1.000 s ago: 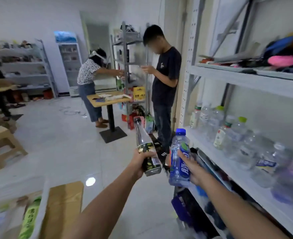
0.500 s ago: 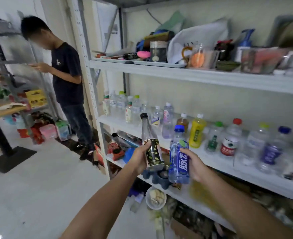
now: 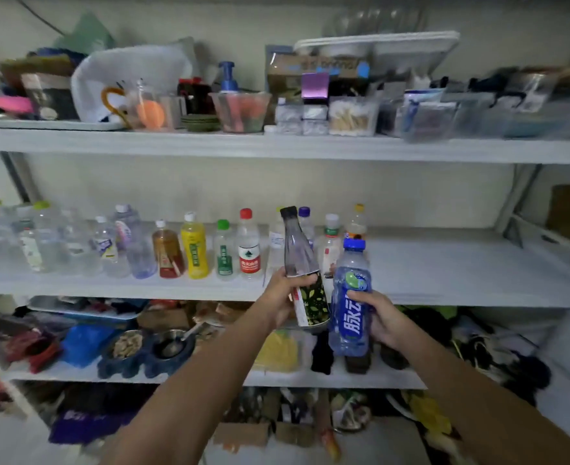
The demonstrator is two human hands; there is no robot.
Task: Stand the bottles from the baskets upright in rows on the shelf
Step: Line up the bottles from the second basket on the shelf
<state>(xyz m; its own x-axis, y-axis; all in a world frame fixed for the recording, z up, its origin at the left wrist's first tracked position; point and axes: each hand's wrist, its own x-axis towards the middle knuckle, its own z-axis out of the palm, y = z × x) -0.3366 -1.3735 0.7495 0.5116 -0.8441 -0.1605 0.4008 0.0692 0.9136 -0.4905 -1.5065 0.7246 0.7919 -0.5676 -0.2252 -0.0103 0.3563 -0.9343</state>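
My left hand (image 3: 281, 297) grips a slim clear bottle (image 3: 302, 263) with a black cap and a dark leaf-patterned label, tilted slightly left. My right hand (image 3: 377, 317) holds a blue-capped bottle (image 3: 350, 297) with a blue label, upright. Both bottles hang side by side in front of the white middle shelf (image 3: 444, 273). Several bottles (image 3: 194, 246) stand upright in rows on the left half of that shelf, up to about where my hands are. The shelf's right half is bare.
The top shelf (image 3: 277, 147) carries tubs, boxes and a white bag. The lower shelf (image 3: 75, 374) holds a blue double pet bowl (image 3: 146, 350), trays and clutter. More clutter lies on the floor below. A grey upright (image 3: 518, 193) stands at the right.
The view has swung right from the room to face the shelf squarely. Both hands, still holding their bottles, have come closer to the middle shelf, beside the last standing bottles.
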